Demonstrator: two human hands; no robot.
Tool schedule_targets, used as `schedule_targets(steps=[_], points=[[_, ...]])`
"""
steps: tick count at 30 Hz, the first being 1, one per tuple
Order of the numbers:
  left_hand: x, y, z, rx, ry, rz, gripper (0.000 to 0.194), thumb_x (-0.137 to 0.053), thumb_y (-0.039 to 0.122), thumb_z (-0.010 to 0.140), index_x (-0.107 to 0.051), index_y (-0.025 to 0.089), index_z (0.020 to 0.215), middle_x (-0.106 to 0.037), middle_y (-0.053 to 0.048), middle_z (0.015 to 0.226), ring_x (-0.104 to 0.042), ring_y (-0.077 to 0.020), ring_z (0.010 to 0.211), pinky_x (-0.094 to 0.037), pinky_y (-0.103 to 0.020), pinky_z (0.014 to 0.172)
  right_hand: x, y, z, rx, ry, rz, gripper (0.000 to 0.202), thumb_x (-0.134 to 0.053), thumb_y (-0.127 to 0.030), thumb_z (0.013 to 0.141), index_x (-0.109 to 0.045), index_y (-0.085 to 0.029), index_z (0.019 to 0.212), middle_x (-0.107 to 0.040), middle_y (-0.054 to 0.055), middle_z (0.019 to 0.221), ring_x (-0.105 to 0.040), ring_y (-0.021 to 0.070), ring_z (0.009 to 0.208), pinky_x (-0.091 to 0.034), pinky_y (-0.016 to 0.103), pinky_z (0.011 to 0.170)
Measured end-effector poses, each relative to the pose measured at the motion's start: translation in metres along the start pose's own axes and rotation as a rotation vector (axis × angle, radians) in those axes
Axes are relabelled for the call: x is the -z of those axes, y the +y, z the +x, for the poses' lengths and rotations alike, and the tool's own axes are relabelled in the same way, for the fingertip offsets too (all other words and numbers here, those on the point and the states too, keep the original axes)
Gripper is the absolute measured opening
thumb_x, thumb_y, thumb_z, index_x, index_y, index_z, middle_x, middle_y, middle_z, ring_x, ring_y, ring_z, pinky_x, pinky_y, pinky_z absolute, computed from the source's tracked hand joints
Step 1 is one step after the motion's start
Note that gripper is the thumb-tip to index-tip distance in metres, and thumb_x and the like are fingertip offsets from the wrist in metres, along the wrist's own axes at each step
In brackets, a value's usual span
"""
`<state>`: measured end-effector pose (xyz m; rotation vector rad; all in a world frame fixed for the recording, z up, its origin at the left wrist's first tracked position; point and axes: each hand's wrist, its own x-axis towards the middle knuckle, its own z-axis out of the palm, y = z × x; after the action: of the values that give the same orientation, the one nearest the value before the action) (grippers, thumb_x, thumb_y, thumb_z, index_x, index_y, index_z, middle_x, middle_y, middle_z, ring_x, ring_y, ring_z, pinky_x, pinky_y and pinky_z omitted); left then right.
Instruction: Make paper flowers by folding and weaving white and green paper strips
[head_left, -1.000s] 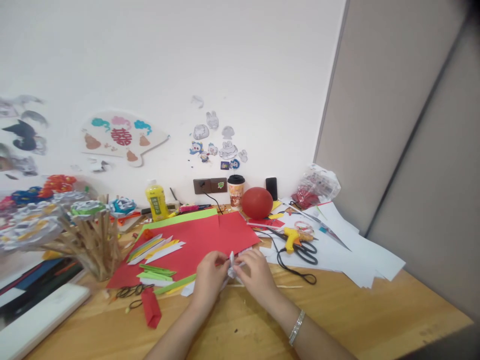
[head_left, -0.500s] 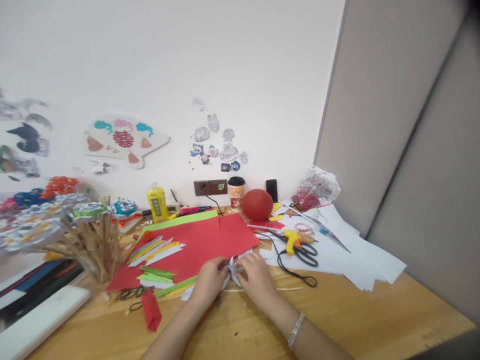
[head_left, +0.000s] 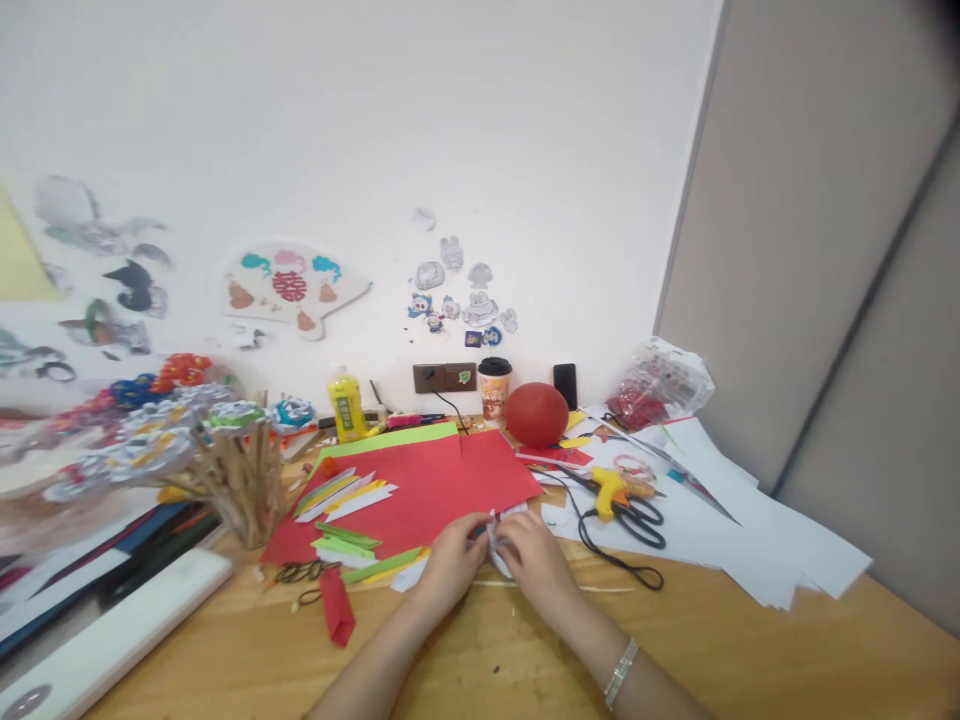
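Observation:
Between my fingertips is a small folded piece of white paper, much of it covered by my fingers. My left hand pinches it from the left, fingers curled. From the other side my right hand grips it, with a bracelet on that wrist. Both hands are low over the wooden table, just in front of a red paper sheet. Green paper strips and white and yellow strips lie left of my hands. A thin stick lies behind my right wrist.
Right of my hands are a yellow glue gun, black-handled scissors, a looping cord and white sheets. A red balloon, paper cup and yellow bottle stand behind. Bundled sticks and a red folded paper are left.
The view has turned slightly left, so everything sits farther right. My hands have drawn closer together around the white paper, which now shows less.

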<state>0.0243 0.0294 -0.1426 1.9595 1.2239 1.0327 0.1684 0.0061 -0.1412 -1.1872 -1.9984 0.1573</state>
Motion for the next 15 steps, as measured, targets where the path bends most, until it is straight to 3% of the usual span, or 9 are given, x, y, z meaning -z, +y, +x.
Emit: schedule_targets(steps=[3,8,15], points=[[-0.0004,0.0075,-0.0036,0.004,0.0,0.042,0.025,-0.045,0.017,0.072,-0.066,0.017,0.084,-0.068,-0.006,0.085,-0.06,-0.0188,0.082,-0.044,-0.028,0.076,0.001,0.0003,-0.0001,0.002,0.004,-0.028,0.016,-0.053,-0.006,0.073,-0.061,-0.018,0.077,-0.061,0.004,0.08,-0.052,0.0188,0.08,-0.041,0.029,0.071],[-0.0021,0.0078,-0.0013,0.092,0.045,-0.112,0.026,-0.048,0.006,0.061,-0.066,0.014,0.078,-0.067,-0.003,0.072,-0.058,-0.0149,0.068,-0.045,-0.024,0.065,0.0037,-0.0016,0.0,0.048,-0.004,-0.018,0.014,-0.055,-0.008,0.073,-0.062,-0.02,0.077,-0.061,0.004,0.082,-0.052,0.0193,0.082,-0.041,0.031,0.073],[0.0003,0.0124,0.0032,0.106,0.154,-0.14,0.022,-0.056,0.009,0.061,-0.063,0.01,0.082,-0.067,-0.008,0.079,-0.058,-0.0148,0.071,-0.045,-0.025,0.068,0.0047,-0.0051,-0.0007,0.02,0.069,0.087,0.007,-0.055,-0.017,0.075,-0.058,-0.019,0.081,-0.062,0.005,0.084,-0.054,0.0206,0.083,-0.043,0.032,0.073]])
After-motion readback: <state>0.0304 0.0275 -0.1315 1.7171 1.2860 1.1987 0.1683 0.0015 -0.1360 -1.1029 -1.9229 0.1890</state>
